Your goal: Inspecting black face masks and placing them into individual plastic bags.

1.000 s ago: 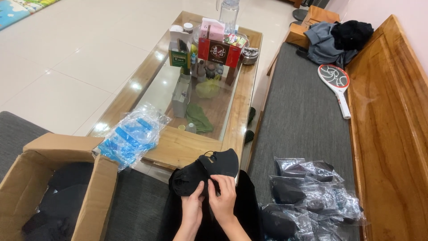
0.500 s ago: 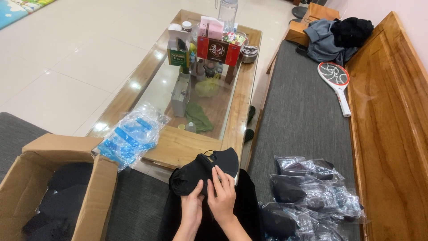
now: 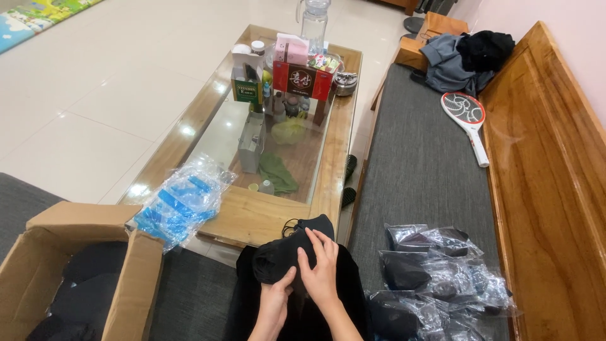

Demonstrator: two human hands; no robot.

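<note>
Both hands sit low in the head view, over the lap. The left hand (image 3: pixel 276 302) is closed on the lower edge of a black fabric face mask (image 3: pixel 291 252), thumb on top; the right hand (image 3: pixel 320 271) lies across the mask's right half, fingers curled and pressing the cloth down, so both are gripping it. The mask is bunched into a soft dome between the hands, just in front of the near edge of the counter (image 3: pixel 252 218), with a thin ear loop showing at its top. It looks very light, limp and non-slippery; it should fold wherever pinched, nothing fragile, and the edges or the loop seem the natural places to take hold. To the right, on the grey sofa cushion (image 3: pixel 423 170), a heap of clear plastic bags holding black pieces (image 3: pixel 435 281) lies just beside the right forearm. To the left, an open cardboard box (image 3: pixel 82 278) holds more dark fabric, and a crinkled clear packet with blue contents (image 3: pixel 180 205) hangs over the counter's corner. Further off: boxes and jars at the counter's far end, an electric swatter racket (image 3: pixel 467 120) on the cushion. Against the frame half a second earlier, the right hand has slid a little up and over the mask and the cloth is more gathered; everything else lies as it did.
</note>
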